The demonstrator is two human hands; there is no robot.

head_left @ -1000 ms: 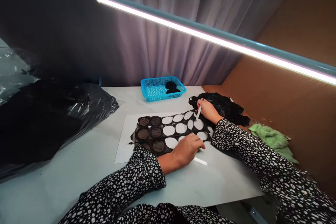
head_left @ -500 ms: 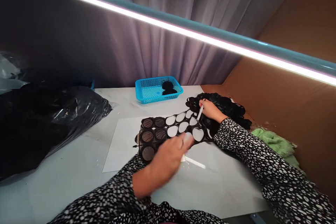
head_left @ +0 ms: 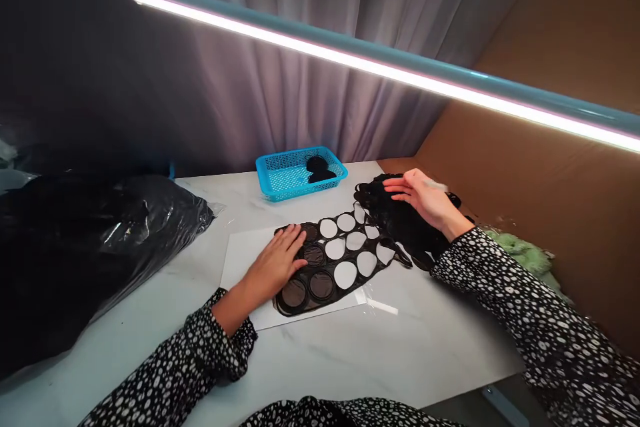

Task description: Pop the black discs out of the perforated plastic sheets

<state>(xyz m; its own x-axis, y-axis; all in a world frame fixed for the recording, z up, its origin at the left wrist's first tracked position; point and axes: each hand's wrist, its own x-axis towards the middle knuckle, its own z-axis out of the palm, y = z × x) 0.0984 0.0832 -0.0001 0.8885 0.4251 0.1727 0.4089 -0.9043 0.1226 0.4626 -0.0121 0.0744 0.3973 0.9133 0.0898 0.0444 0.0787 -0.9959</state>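
Note:
My left hand [head_left: 274, 265] lies flat, fingers spread, on the left part of a black sheet [head_left: 327, 297] with round cut-outs. Dark discs [head_left: 321, 285] fill the holes near this hand; the holes farther right show white. Under the sheet is a white board [head_left: 239, 243]. My right hand [head_left: 423, 199] is raised over a heap of black cut material [head_left: 415, 223] that joins the sheet's right end. Its fingers stretch to the left, while a slim whitish tool [head_left: 437, 185] sticks out behind them, tucked in the hand. The tool's tip is hidden.
A blue plastic basket [head_left: 277, 192] with black round pieces [head_left: 321, 177] stands at the back. On the left lies a big black plastic bag [head_left: 140, 227]. A green cloth [head_left: 523, 250] is at the right edge, and a bright tube lamp [head_left: 350, 53] crosses overhead.
My left hand has moved left and down flat onto the sheet's dark discs. My right hand has lifted back from the sheet to the right, its tool swung away from the holes.

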